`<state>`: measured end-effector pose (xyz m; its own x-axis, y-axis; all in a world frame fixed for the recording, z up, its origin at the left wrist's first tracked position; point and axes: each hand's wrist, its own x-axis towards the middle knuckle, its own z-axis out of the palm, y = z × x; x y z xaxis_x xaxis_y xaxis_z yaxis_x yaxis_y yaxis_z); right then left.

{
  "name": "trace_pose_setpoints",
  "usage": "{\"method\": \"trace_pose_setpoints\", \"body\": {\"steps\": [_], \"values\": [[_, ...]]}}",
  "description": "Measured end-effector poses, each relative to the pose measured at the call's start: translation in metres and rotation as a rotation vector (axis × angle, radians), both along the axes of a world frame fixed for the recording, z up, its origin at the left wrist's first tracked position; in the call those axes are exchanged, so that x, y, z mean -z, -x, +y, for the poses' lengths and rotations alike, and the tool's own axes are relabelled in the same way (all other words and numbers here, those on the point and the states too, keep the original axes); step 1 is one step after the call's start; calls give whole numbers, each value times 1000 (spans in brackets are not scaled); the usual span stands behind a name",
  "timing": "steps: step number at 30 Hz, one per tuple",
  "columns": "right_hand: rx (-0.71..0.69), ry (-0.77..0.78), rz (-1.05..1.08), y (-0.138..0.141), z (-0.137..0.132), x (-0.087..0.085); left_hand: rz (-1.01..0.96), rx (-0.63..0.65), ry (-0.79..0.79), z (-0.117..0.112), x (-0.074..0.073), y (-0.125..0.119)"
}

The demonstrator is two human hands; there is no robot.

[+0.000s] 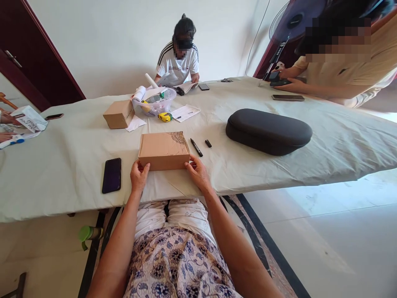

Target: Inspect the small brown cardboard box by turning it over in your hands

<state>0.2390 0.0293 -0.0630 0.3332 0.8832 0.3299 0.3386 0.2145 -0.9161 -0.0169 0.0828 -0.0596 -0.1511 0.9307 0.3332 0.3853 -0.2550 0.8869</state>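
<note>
A brown cardboard box (163, 145) rests near the table's front edge, with black curved lines drawn on its top right corner. My left hand (139, 175) grips its near left corner, thumb on the front face. At the near right corner my right hand (197, 171) holds it the same way. Some fingers are hidden behind the box's sides. Just right of the box lies an uncapped black marker (196, 147), and its black cap (208, 143) is a little farther right. A dark phone (111, 175) lies flat to the left of my left hand.
A large black zip case (269, 131) lies to the right on the cloth-covered table (341, 153). Farther back stand a second cardboard box (118, 114), a filled plastic basket (159, 106) and a yellow tape measure (165, 117). Other people sit across, at right and at far left.
</note>
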Motion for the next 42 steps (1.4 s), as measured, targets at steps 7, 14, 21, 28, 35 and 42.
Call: {"method": "trace_pose_setpoints", "body": {"steps": [7, 14, 21, 28, 35, 42], "values": [[5, 0, 25, 0, -1, -2, -5, 5, 9, -2, -3, -1], [-27, 6, 65, -1, -2, -4, -24, -10, 38, -6, -11, -2], [-34, 19, 53, -1, -3, 0, -23, -18, 36, -9, -15, -4], [-18, 28, -2, -1, -2, 2, -52, 2, 65, -7, -13, -4], [20, 14, -116, -1, 0, 6, -67, 39, 30, -3, -9, -4], [40, -118, 4, 0, -6, 2, -33, 18, -134, -11, -11, -1]]}}
